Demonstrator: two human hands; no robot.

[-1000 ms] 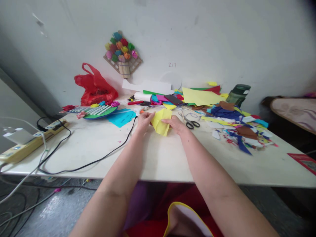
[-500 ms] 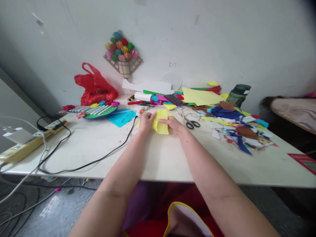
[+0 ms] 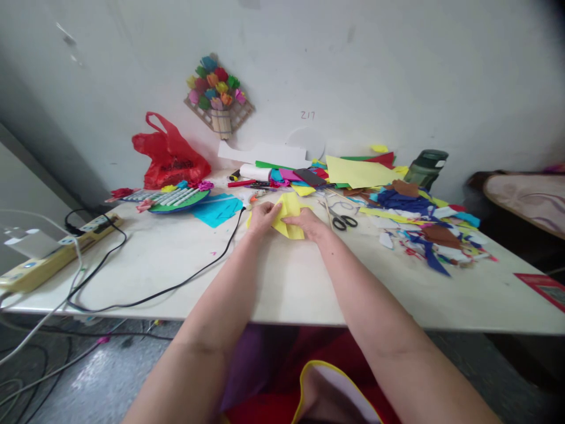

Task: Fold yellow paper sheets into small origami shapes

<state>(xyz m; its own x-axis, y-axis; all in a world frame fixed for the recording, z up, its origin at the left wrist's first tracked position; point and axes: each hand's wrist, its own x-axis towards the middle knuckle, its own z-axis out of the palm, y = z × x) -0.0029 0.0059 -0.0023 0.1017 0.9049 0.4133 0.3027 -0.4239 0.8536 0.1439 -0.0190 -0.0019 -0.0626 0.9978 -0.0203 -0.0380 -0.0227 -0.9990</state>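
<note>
A piece of yellow paper (image 3: pixel 292 227), folded and creased, is held just above the table between my two hands. My left hand (image 3: pixel 263 215) grips its left side, thumb on top. From the right, my right hand (image 3: pixel 309 222) pinches the paper with its thumb and fingers; part of those fingers is hidden. Black-handled scissors (image 3: pixel 344 222) lie right of my right hand, with a thin wooden stick (image 3: pixel 328 212) beside them. Left of my left hand rests blue paper (image 3: pixel 217 210).
Paper scraps (image 3: pixel 441 238) are heaped at the right, in front of a green bottle (image 3: pixel 426 169). A red plastic bag (image 3: pixel 170 156) stands back left. A black cable (image 3: pixel 176 287) crosses the table to a power strip (image 3: pixel 26 274). Coloured paper sheets (image 3: pixel 362 172) line the wall.
The yellow paper has shifted in my hands and spreads a little wider, its folds lying differently. Both hands remain in nearly the same place.
</note>
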